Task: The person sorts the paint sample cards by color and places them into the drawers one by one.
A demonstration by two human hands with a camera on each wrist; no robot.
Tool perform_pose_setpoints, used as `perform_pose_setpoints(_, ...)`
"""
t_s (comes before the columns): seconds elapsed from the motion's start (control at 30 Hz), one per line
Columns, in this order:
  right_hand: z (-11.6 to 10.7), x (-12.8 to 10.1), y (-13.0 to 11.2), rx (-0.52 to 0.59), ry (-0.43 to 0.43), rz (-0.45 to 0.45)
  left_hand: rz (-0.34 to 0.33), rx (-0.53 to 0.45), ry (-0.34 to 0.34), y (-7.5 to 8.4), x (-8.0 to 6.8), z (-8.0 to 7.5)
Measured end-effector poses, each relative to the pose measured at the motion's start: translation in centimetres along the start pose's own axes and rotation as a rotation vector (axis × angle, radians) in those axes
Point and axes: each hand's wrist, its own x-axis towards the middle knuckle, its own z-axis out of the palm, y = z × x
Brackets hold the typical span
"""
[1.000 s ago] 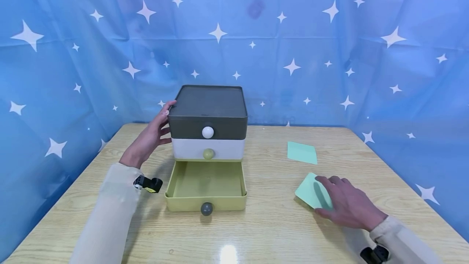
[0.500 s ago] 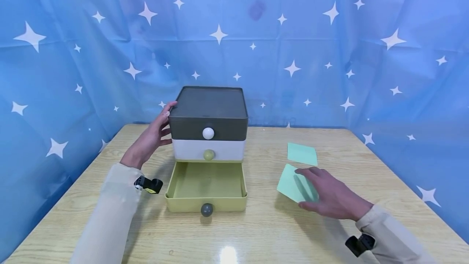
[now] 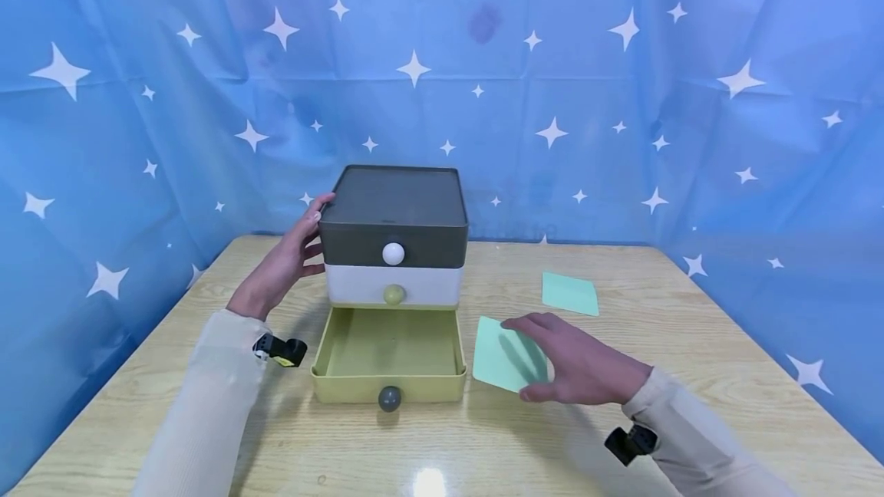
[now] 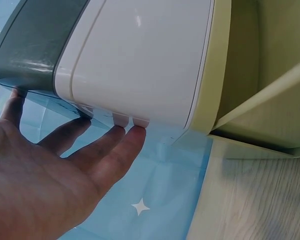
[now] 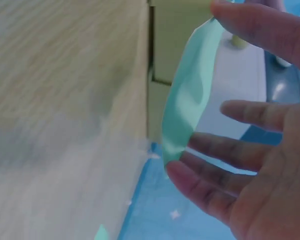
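A small drawer unit (image 3: pixel 394 286) stands on the table, with a dark grey top tier, a white middle one and a green bottom drawer (image 3: pixel 388 388) pulled out with nothing visible inside. My left hand (image 3: pixel 279 267) rests against the unit's left side; in the left wrist view its extended fingertips touch the grey and white walls. Just right of the pulled-out drawer, my right hand (image 3: pixel 573 355) holds a mint-green paper square (image 3: pixel 500 355) by opposite edges, above the table. Thumb and fingers pinch the slightly bowed paper square (image 5: pixel 190 90) in the right wrist view.
Another mint-green paper square (image 3: pixel 569 294) lies flat on the wooden table (image 3: pixel 691 328), behind my right hand. A blue curtain with white stars (image 3: pixel 511 121) hangs round the back and sides. The drawer's round grey knob (image 3: pixel 390 399) sticks out toward me.
My right hand has carried the mint-green paper square leftward from the table's right side to beside the pulled-out drawer. My left hand stays against the drawer unit.
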Motion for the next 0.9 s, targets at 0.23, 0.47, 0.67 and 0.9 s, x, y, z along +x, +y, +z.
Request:
perform_pose_setpoints(0.23,-0.5,2.1,-1.2,-0.008,-0.018,-0.079,0.002,-0.007,0.002,0.0,0.1,0.0)
perform_pose_setpoints(0.47,-0.3,5.0,-3.1,0.014,-0.074,-0.114,0.009,0.005,-0.002,0.0,0.0,-0.2)
perform_pose_setpoints(0.67,0.5,7.6,-4.7,-0.001,-0.06,-0.204,0.001,-0.004,0.005,0.1,0.1,-0.2)
perform_pose_setpoints(0.9,1.2,9.2,-5.4,-0.113,-0.038,-0.252,-0.005,0.002,0.005,0.1,0.2,0.0)
